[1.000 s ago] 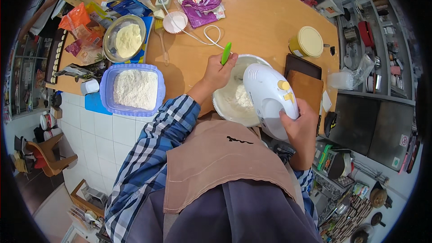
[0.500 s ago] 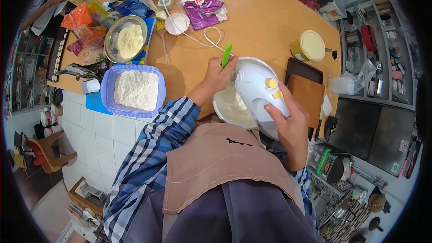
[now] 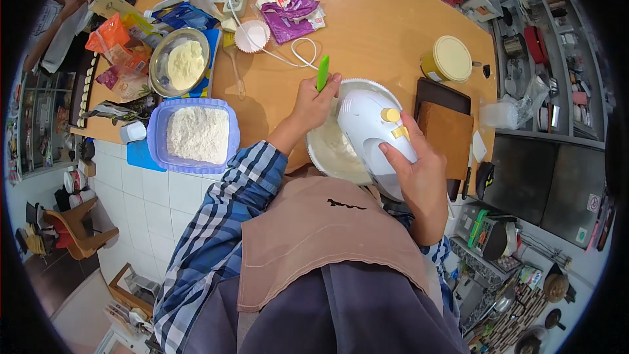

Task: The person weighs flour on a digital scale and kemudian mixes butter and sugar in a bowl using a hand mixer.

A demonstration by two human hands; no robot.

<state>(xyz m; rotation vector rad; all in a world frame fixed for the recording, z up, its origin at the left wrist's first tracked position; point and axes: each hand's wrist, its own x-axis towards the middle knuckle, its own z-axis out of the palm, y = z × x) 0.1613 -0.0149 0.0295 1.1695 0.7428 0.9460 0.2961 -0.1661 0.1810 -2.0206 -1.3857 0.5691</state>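
My right hand (image 3: pixel 419 174) is wrapped round a white hand mixer (image 3: pixel 373 134) with yellow buttons, tilted over a large white mixing bowl (image 3: pixel 321 152). The mixer body hides its beaters and part of the bowl. Pale, creamy stuff (image 3: pixel 342 156) shows inside. At the bowl's left rim my left hand (image 3: pixel 313 103) is closed on a utensil with a bright green handle (image 3: pixel 323 72); its lower end is hidden, so I cannot tell its kind. A white cord (image 3: pixel 278 59) trails across the table behind that hand.
On the left stand a purple tub of flour (image 3: pixel 198 134) and a metal bowl of pale yellow powder (image 3: pixel 185 64). A pastry brush (image 3: pixel 234 65) lies nearby. To the right are a yellow lidded tub (image 3: pixel 449 59), a brown slab (image 3: pixel 445 134) and a knife (image 3: pixel 466 180). Another person's arm (image 3: pixel 56 29) shows far left.
The view has shifted slightly. Both hands keep their holds, the left on the green-handled utensil and the right on the mixer. The other person's arm at far left has moved a little.
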